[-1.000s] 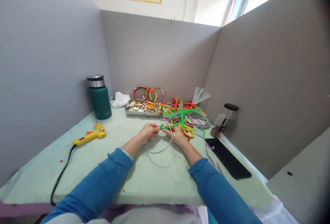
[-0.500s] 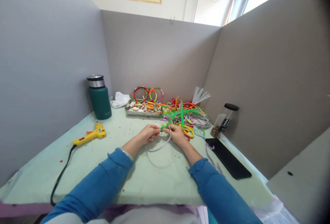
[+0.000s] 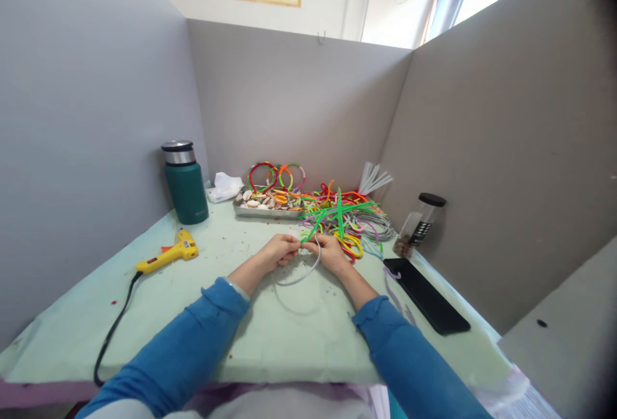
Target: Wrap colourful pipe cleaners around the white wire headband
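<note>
Green strip (image 3: 312, 229) pinched by left hand (image 3: 282, 250), right hand (image 3: 326, 252).

Pale green table cover (image 3: 289, 348): glue gun (image 3: 168, 256), green bottle (image 3: 186, 187), metal tray (image 3: 268, 213), colourful pipe cleaners (image 3: 340, 212), black phone (image 3: 427, 297).

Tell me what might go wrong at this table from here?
The green strip could slip or twist, since the left hand and right hand pinch it only by fingertips. It might also snag on the tangled pile just behind. The glue gun has its cord running off the front edge, so a sleeve could catch it.
</note>
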`<state>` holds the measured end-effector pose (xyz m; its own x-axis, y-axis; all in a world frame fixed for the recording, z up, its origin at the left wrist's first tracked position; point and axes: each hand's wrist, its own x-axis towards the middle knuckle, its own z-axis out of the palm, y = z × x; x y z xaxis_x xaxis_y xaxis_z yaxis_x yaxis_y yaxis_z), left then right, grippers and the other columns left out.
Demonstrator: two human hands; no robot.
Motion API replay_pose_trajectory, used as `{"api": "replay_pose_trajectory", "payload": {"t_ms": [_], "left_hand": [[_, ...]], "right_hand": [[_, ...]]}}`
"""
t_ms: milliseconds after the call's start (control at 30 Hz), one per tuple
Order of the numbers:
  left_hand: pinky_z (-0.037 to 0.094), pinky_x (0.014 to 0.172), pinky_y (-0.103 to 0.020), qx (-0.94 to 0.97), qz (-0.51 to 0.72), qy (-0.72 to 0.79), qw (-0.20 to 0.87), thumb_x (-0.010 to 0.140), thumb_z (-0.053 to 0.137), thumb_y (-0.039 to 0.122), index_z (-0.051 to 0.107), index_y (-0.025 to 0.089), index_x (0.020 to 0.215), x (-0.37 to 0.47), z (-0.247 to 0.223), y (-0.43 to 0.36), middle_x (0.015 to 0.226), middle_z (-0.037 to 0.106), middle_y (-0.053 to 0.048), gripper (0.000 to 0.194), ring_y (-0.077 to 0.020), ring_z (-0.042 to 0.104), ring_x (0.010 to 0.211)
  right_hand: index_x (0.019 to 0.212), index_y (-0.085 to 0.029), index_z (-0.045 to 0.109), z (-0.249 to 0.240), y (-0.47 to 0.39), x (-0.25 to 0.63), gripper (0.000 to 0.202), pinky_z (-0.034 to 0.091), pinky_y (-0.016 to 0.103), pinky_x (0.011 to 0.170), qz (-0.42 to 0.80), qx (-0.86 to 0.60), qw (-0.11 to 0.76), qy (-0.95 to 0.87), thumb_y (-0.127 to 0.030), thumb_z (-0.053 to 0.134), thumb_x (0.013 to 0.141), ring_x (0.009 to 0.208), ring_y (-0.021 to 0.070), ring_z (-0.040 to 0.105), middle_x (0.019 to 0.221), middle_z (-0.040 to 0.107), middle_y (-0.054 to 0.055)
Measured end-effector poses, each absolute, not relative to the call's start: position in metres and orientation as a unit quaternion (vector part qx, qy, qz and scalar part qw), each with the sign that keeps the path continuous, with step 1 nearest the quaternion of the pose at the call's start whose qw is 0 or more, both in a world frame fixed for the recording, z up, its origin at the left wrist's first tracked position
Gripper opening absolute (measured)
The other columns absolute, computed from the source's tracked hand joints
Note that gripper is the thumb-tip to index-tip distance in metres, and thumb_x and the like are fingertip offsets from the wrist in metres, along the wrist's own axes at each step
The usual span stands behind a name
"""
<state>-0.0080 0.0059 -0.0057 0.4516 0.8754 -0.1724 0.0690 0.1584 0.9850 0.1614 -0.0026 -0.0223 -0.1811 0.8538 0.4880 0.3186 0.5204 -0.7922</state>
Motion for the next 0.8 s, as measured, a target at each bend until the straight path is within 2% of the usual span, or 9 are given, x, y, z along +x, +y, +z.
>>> {"api": "replay_pose_trajectory", "payload": {"t_ms": [233,367,500,667,800], "left_hand": [[0.009,0.038,-0.02,0.607,0.327,0.434,0.58,0.068,0.062,0.037,0.048,0.015,0.068,-0.007,-0.0112,0.009,0.052,0.044,0.005,0.026,-0.0015,0.024,0.035],[0.014,0.04,-0.021,0.662,0.329,0.448,0.502,0.071,0.057,0.041,0.05,0.014,0.063,-0.0063,-0.015,0.0121,0.048,0.039,0.005,0.028,-0.0035,0.025,0.037],[0.018,0.043,-0.022,0.724,0.329,0.451,0.406,0.073,0.051,0.035,0.053,0.013,0.057,-0.0066,-0.0143,0.0115,0.045,0.035,0.005,0.027,-0.0062,0.029,0.043],[0.022,0.048,-0.021,0.765,0.325,0.442,0.336,0.071,0.049,0.029,0.064,0.012,0.066,-0.0066,-0.0148,0.0117,0.051,0.042,0.003,0.023,-0.0082,0.034,0.05],[0.024,0.05,-0.02,0.77,0.316,0.457,0.313,0.071,0.051,0.037,0.069,0.011,0.074,-0.0067,-0.0146,0.0127,0.053,0.044,0.003,0.031,-0.0091,0.036,0.054]], "right_hand": [[0.062,-0.015,0.062,-0.0234,-0.0028,0.1589,0.029,0.037,0.023,0.055,0.253,-0.413,0.497,-0.72,-0.042,0.061,0.071,0.057,0.012,0.047,0.058,0.053,-0.001],[0.062,-0.015,0.062,-0.0244,-0.0012,0.159,0.03,0.037,0.023,0.054,0.241,-0.42,0.494,-0.722,-0.044,0.06,0.072,0.057,0.0123,0.047,0.057,0.054,0.0],[0.061,-0.015,0.062,-0.0272,0.0015,0.1599,0.031,0.037,0.023,0.052,0.245,-0.428,0.498,-0.714,-0.044,0.059,0.072,0.056,0.0122,0.048,0.057,0.055,0.0],[0.058,-0.015,0.062,-0.0281,0.0028,0.1603,0.032,0.037,0.023,0.054,0.252,-0.432,0.5,-0.707,-0.043,0.058,0.073,0.055,0.0122,0.048,0.055,0.055,0.0],[0.062,-0.016,0.065,-0.0263,0.0014,0.1607,0.031,0.039,0.024,0.057,0.255,-0.417,0.487,-0.723,-0.043,0.057,0.075,0.059,0.0134,0.051,0.059,0.057,0.001]]}}
